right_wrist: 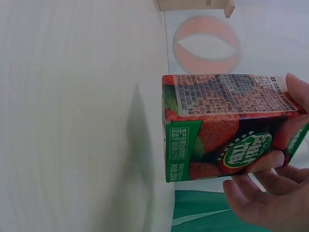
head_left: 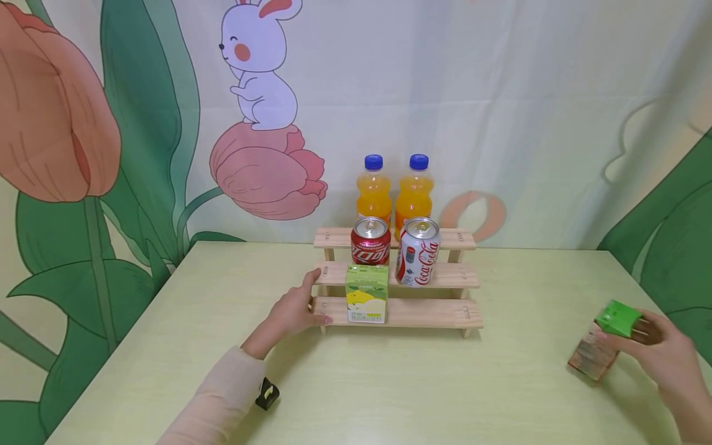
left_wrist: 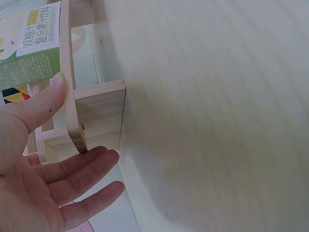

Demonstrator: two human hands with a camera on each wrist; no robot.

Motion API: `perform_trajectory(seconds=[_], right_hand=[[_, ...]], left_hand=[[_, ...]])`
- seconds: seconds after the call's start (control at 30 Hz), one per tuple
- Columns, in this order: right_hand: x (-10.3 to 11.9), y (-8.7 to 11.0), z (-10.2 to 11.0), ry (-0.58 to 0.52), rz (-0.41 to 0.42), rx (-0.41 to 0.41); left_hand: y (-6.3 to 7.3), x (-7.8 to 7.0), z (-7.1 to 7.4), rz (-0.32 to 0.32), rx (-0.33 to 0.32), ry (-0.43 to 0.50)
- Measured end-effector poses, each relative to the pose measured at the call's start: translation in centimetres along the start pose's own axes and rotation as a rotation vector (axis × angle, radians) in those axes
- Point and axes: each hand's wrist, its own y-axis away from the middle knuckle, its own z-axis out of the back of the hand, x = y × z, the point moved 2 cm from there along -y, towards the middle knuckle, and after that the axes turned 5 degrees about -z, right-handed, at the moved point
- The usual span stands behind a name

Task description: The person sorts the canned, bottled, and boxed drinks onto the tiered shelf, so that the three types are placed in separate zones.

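Note:
A small three-tier wooden rack (head_left: 428, 312) stands on the table. My left hand (head_left: 295, 309) holds its left end, thumb on the lowest tier and fingers around the end; in the left wrist view the thumb (left_wrist: 48, 99) touches the plank beside a green-and-yellow juice carton (head_left: 367, 295). That carton is upright on the lowest tier. Over the table at the right, my right hand (head_left: 667, 352) grips a red juice carton (right_wrist: 224, 128) with strawberry pictures and a green top (head_left: 618, 318). The carton is tilted; thumb and fingers hold it near its top.
On the middle tier stand a red can (head_left: 371, 241) and a white Coca-Cola can (head_left: 418, 253). Two orange drink bottles (head_left: 374, 194) with blue caps are behind them. A small black object (head_left: 267, 394) lies by the left sleeve. A printed curtain (head_left: 445, 93) hangs behind the table.

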Motion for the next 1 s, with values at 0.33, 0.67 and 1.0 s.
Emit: perform_trajectory(seconds=[0.33, 0.67, 1.0], right_hand=[[3.7, 2.7, -0.5, -0.059, -0.018, 0.001], [5.1, 3.7, -0.8, -0.121, -0.036, -0.009], [6.6, 4.5, -1.6, -0.05, -0.071, -0.065]], left_hand=[[0.0, -0.2, 0.1, -0.002, -0.001, 0.004], [0.0, 0.0, 0.0, -0.006, -0.004, 0.009], [0.0, 0.0, 0.0, -0.014, -0.015, 0.009]])
